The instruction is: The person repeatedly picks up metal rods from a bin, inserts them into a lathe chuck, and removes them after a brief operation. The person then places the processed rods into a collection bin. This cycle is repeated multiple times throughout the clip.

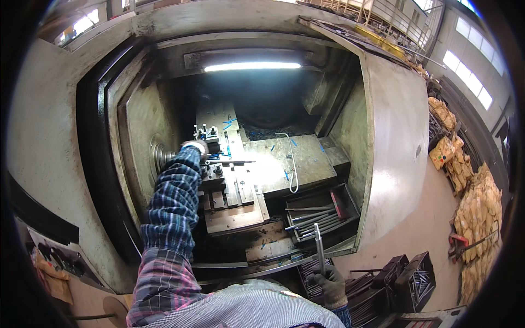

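Inside the lathe my left arm, in a plaid sleeve, reaches far in. My left hand (pixel 197 146), in a pale glove, is between the round chuck (pixel 163 157) and the tool post (pixel 206 133). Its fingers are hidden, so I cannot tell what they do. Just right of it a thin dark bar (pixel 235 162) lies level over the slotted carriage (pixel 236 188). Low in the view, my right hand (pixel 330 286), in a dark glove, is closed round a steel rod (pixel 319 246) with a narrower, shiny upper end. The rod stands nearly upright, outside the machine.
A tray (pixel 350 221) holding several rods sits inside the machine's right front. A bent white hook rod (pixel 291 164) lies on the bed plate (pixel 314 156), among blue chips. Dark bins (pixel 418 287) of rods stand on the floor at right, near wrapped bundles (pixel 478 213).
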`<state>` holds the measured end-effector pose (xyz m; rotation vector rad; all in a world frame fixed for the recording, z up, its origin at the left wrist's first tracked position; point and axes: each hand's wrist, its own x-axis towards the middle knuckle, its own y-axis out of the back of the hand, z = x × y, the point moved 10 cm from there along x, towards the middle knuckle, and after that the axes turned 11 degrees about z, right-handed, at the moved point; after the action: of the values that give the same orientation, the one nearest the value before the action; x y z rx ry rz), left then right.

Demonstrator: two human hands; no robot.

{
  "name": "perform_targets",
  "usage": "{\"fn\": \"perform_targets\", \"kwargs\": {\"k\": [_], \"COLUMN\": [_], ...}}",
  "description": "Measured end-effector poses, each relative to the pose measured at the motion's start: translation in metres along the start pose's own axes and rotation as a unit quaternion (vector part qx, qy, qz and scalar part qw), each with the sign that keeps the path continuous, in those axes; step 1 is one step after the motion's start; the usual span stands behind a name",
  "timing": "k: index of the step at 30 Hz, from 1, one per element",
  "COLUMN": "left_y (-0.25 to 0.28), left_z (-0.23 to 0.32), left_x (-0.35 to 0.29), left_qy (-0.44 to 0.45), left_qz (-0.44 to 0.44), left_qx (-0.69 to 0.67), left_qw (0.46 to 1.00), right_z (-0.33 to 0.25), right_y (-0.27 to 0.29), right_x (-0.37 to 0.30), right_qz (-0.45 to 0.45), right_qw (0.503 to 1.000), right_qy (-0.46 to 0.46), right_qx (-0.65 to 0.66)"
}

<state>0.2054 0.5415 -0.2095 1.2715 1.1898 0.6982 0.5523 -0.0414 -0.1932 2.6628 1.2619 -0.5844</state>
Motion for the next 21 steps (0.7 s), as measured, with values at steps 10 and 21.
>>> {"fn": "perform_targets", "kwargs": {"k": [10,21], "left_y": [0.030,0.187], "left_z": [0.155,0.140], "left_x": [-0.045,-0.349], "left_qy": [0.027,-0.115], "left_qz": [0.172,0.616], "left_qx": [-0.026,-0.281], "left_qw": [0.984,0.727], "right_z": [-0.043,-0.061], "right_y": [-0.025,-0.118], "right_x": [0.013,0.065], "right_qz": [-0.056,-0.187], "right_qw": [0.994,0.969], "right_qy": [0.082,0.150], "right_qx": [0.036,-0.067]}}
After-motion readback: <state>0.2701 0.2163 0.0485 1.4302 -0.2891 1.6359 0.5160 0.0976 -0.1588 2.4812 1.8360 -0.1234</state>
